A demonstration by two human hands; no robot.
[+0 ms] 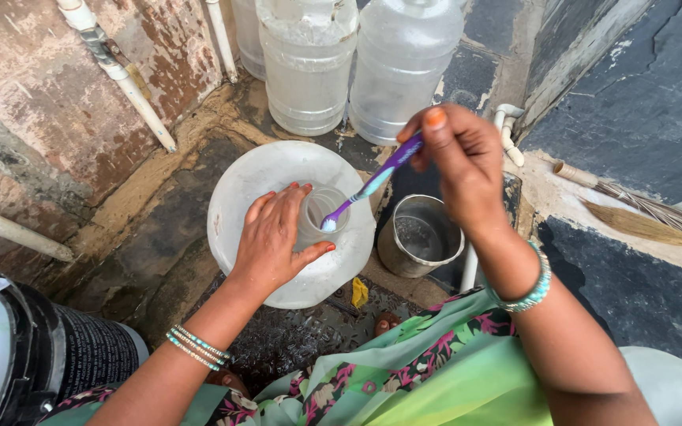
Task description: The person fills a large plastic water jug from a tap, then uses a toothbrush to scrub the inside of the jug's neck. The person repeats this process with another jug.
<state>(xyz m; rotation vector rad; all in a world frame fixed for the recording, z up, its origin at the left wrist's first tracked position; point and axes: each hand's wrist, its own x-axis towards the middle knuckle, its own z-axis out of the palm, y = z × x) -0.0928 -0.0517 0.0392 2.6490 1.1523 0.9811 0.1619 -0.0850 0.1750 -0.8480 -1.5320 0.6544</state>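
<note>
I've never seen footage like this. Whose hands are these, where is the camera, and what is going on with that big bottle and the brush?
There is no machine here: the picture comes from a camera worn on a person's head, looking down at their own two bare hands. The left hand wraps around the neck of a large clear water jug standing on a wet stone floor. The right hand grips a purple toothbrush by its handle, with the bristle end poking into the jug's mouth. Beside the jug stands a small steel pot with water in it. Two more clear jugs stand behind, against the wall. A broom lies on the right, and a black bucket stands at the lower left.
</note>
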